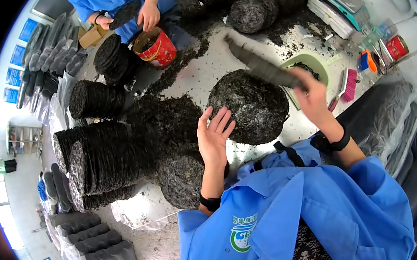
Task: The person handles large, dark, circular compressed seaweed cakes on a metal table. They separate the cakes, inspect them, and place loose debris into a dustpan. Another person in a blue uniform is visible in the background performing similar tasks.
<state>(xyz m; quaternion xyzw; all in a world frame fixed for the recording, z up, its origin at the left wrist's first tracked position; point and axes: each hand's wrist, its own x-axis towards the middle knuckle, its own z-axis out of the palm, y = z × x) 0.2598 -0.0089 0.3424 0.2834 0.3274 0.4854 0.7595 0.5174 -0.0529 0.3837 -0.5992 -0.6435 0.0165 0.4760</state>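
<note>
A round stack of dark dried seaweed discs lies on the white table in front of me. My right hand grips one dried seaweed disc, seen nearly edge-on and smeared by motion above the stack's far right side. At the stack's left edge my left hand is open, fingers apart, palm turned up and nothing in it. Whether its fingertips touch the stack I cannot tell. Loose seaweed is heaped to the left, beside long rows of upright discs.
Across the table a co-worker's hands hold a disc beside a red bucket. A pale green scoop and a pink brush lie to the right. Farther right are a scale, a red can and plastic-wrapped rolls.
</note>
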